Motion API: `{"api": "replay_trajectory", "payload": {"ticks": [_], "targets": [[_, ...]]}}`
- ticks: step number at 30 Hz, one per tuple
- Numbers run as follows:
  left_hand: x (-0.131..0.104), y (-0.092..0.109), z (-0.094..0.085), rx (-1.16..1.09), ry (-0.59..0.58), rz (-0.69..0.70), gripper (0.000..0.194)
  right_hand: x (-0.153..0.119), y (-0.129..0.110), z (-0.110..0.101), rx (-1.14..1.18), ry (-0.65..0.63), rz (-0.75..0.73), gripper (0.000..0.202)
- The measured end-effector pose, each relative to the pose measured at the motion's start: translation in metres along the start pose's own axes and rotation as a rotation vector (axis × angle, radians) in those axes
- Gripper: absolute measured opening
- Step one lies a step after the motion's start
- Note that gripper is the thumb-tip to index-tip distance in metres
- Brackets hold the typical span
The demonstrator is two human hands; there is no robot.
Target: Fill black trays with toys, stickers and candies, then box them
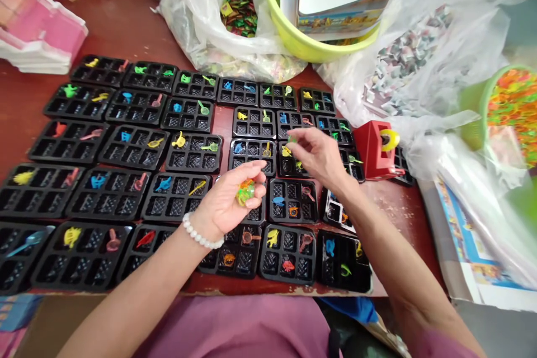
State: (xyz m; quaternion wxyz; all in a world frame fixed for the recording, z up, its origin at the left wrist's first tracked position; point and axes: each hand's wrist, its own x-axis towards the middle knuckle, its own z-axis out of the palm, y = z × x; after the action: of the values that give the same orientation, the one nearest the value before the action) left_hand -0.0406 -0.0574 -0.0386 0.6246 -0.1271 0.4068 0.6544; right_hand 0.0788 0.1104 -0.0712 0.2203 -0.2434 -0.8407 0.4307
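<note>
My left hand point(224, 201) is cupped round a bunch of small orange, yellow and green plastic pieces point(245, 193), above the middle of the trays. On its wrist sits a white bead bracelet point(202, 231). My right hand point(318, 155) has thumb and fingers pinched over a black compartment tray point(289, 171) with yellow pieces in it. A small green plastic piece point(292, 139) shows at those fingertips. Rows of similar black trays point(193, 169) hold brightly coloured little toys. In the nearer right tray point(289, 277) lie yellow, pink and red pieces.
A red tape dispenser point(375, 151) stands right of the trays. Behind them are a yellow-green tub point(289, 45) of printed card and a plastic bag point(188, 28) of small packets. At the right, another tub point(474, 103) holds orange and green pieces. Pink printed sheets point(42, 25) lie far left.
</note>
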Motion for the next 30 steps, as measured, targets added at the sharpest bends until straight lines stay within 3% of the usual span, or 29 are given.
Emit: {"api": "replay_trajectory", "payload": {"ticks": [4, 7, 9, 13, 16, 19, 30], "targets": [[-0.004, 0.018, -0.009, -0.103, 0.048, 0.043, 0.016, 0.040, 0.039, -0.022, -0.317, 0.132, -0.024, 0.025], [-0.007, 0.029, -0.017, -0.113, 0.071, 0.069, 0.020, 0.055, 0.060, -0.029, -0.387, 0.107, 0.008, 0.026], [-0.007, 0.032, -0.020, -0.099, 0.079, 0.066, 0.020, 0.054, 0.061, -0.028, -0.405, 0.093, 0.025, 0.029], [-0.004, 0.025, -0.019, -0.075, 0.027, 0.022, 0.021, 0.031, 0.025, -0.010, -0.352, 0.090, -0.065, 0.025], [-0.001, 0.015, -0.016, -0.081, -0.068, -0.041, 0.035, 0.005, -0.016, 0.010, -0.233, -0.089, -0.283, 0.021], [0.000, 0.009, -0.014, -0.088, -0.119, -0.053, 0.052, -0.012, -0.041, 0.023, -0.215, -0.245, -0.475, 0.032], [-0.001, -0.003, -0.021, -0.040, -0.200, -0.100, 0.055, -0.023, -0.052, 0.030, -0.230, -0.284, -0.480, 0.012]]}}
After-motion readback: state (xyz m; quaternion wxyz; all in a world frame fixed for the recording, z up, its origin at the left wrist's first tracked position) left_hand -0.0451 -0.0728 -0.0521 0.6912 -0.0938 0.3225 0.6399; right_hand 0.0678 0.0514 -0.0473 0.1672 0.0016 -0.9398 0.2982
